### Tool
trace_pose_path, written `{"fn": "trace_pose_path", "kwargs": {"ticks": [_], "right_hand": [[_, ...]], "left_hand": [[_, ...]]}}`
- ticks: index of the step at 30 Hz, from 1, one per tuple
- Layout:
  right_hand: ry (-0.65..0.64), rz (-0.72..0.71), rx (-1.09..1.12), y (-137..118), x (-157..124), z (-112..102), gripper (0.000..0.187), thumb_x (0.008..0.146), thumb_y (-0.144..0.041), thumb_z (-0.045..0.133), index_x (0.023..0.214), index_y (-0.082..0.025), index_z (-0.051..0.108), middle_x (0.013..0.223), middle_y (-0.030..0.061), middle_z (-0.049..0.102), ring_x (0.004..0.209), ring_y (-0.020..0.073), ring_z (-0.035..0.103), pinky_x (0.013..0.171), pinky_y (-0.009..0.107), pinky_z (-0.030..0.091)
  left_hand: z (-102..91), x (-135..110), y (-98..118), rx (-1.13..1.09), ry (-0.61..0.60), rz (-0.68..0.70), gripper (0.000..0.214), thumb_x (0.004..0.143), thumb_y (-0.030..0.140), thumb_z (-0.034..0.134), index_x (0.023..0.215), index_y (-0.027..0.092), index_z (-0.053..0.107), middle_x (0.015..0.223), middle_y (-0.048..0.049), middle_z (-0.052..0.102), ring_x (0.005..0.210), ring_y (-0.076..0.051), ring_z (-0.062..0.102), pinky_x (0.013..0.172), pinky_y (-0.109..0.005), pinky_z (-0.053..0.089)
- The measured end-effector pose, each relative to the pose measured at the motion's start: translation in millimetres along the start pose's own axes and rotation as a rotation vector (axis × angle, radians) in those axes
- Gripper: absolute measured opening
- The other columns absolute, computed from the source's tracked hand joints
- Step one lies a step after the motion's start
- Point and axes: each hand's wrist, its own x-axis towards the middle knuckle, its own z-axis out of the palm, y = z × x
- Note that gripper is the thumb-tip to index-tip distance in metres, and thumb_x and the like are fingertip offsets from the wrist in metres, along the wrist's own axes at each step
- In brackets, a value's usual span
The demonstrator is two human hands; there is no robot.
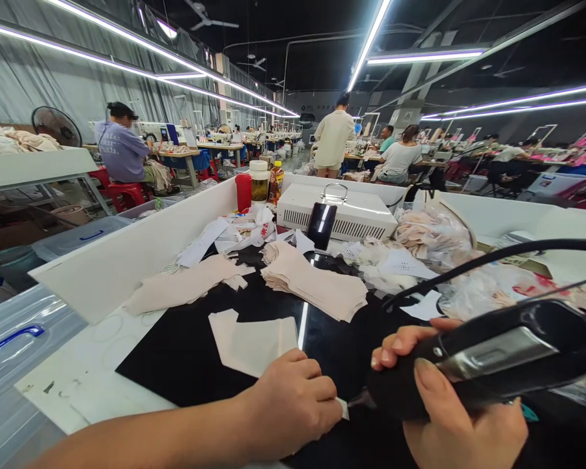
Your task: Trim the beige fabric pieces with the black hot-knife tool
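My right hand (449, 417) is wrapped round a black handheld tool (498, 355) with a cord, and its tip points left at a small white piece (343, 408). My left hand (293, 400) is closed, pinching that small white piece against the black mat (185, 355). A cut beige fabric piece (251, 342) lies flat on the mat just beyond my left hand. A stack of beige fabric pieces (317, 283) sits farther back, with more beige pieces (185, 286) to its left.
A white box-shaped machine (351, 218) with a black handset stands at the back of the table. Beside it are a red cup (243, 192) and bottles. White side walls (127, 257) enclose the table. Bagged fabric (434, 238) lies at right. Other workers sit at distant tables.
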Motion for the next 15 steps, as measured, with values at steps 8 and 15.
{"fn": "trace_pose_path", "kwargs": {"ticks": [8, 15], "right_hand": [[-0.065, 0.031, -0.008, -6.0, -7.9, -5.7, 0.038, 0.088, -0.041, 0.089, 0.114, -0.031, 0.064, 0.082, -0.0011, 0.067, 0.07, 0.0225, 0.068, 0.066, 0.042, 0.064], [-0.085, 0.019, -0.035, -0.8, -8.7, -6.0, 0.033, 0.092, -0.04, 0.085, 0.116, -0.033, 0.063, 0.083, -0.0019, 0.068, 0.071, 0.0205, 0.069, 0.068, 0.038, 0.066]], "left_hand": [[-3.8, 2.3, 0.4, -0.004, -0.014, -0.007, 0.028, 0.105, 0.016, 0.069, 0.082, 0.02, 0.054, 0.076, 0.0037, 0.058, 0.069, -0.015, 0.047, 0.069, -0.034, 0.035], [-0.7, -0.1, 0.0, -0.001, -0.064, 0.004, 0.025, 0.103, 0.016, 0.071, 0.085, 0.02, 0.055, 0.077, 0.0035, 0.059, 0.07, -0.015, 0.048, 0.07, -0.034, 0.035]]}}
